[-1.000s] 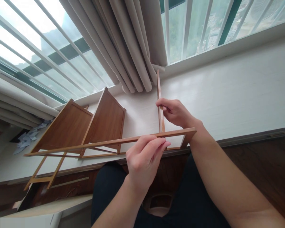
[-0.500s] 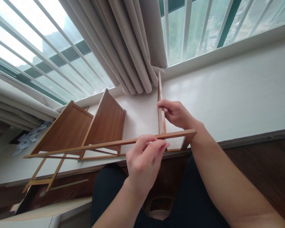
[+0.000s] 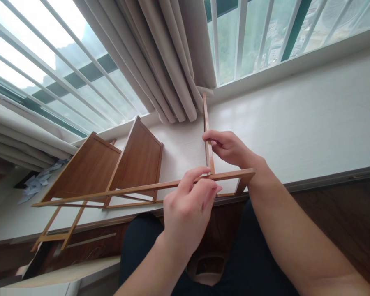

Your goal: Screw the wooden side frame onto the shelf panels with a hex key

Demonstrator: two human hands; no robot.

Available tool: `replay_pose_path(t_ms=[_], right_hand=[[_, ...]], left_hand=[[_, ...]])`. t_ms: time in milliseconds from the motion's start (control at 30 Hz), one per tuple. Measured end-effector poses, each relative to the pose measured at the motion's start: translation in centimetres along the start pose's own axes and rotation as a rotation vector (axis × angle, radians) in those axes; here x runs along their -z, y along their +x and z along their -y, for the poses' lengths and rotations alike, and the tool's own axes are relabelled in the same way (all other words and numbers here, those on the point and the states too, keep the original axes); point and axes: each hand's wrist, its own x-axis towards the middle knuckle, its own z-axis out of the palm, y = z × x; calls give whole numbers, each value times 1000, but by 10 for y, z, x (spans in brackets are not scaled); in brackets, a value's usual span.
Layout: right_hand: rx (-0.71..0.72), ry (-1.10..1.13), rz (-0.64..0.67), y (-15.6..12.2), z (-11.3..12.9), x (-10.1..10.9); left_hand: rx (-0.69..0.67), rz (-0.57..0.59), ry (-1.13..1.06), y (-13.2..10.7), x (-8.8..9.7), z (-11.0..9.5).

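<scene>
Trouser legs [image 3: 249, 255], dark, nearest at the bottom. Just above, left hand [image 3: 188, 205], fingertips pinched on long thin light-brown wooden rail [image 3: 135, 189], close to its crossing with slim upright brown wooden divider panel [image 3: 205, 119]. Right hand [image 3: 230, 148] behind, fingers curled shut round that divider's edge. Probably light and stiff, yet thin enough to flex or crack at the joints; best held close to the crossing, not at free ends. Leftward, two slanted brown wooden panels [image 3: 86, 164] in the same frame, on white sill [image 3: 296, 119]. Farther off, paper scraps [image 3: 33, 185], beige curtain folds [image 3: 172, 61] just beside the divider's far end, barred window [image 3: 259, 37].
</scene>
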Motion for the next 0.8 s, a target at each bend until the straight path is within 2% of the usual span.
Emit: replay_pose_path(t_ms=[100,200,367,500,633,800], right_hand=[[-5,13,6,1,0,0],[-15,24,11,1,0,-1],[-15,63,-5,2,1,-1],[-19,89,-28,0,2,2],[-69,68,-24,-3,2,5],[-84,-26,19,-6,0,-1]], left_hand=[[-33,144,130,15,14,0],[-143,277,226,37,27,9],[-366,483,116,65,29,37],[-423,503,-16,65,22,51],[-426,505,-64,59,18,55],[-351,622,-95,62,16,54]])
